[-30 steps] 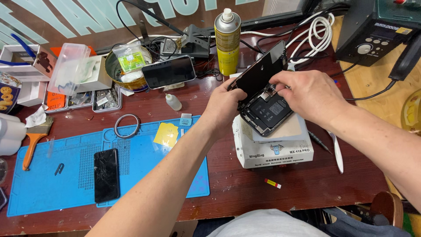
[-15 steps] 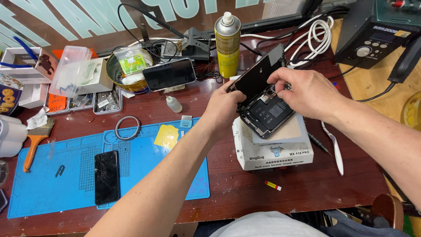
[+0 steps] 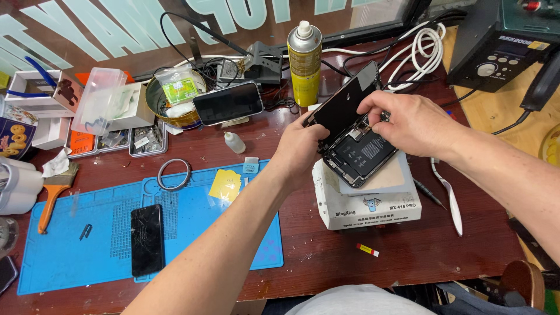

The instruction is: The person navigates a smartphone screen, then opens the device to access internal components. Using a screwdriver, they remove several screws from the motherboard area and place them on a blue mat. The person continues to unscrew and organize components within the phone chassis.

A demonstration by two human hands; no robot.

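opening phone (image 3: 363,154) on white box (image 3: 373,204) | left hand (image 3: 303,149) grips lifted screen (image 3: 344,105) | right hand (image 3: 408,122) pinches small part inside | screen not yet off

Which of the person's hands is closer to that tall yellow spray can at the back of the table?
Left. The left hand sits just below the yellow spray can, propping the phone's lifted screen; the right hand is further off to its right.
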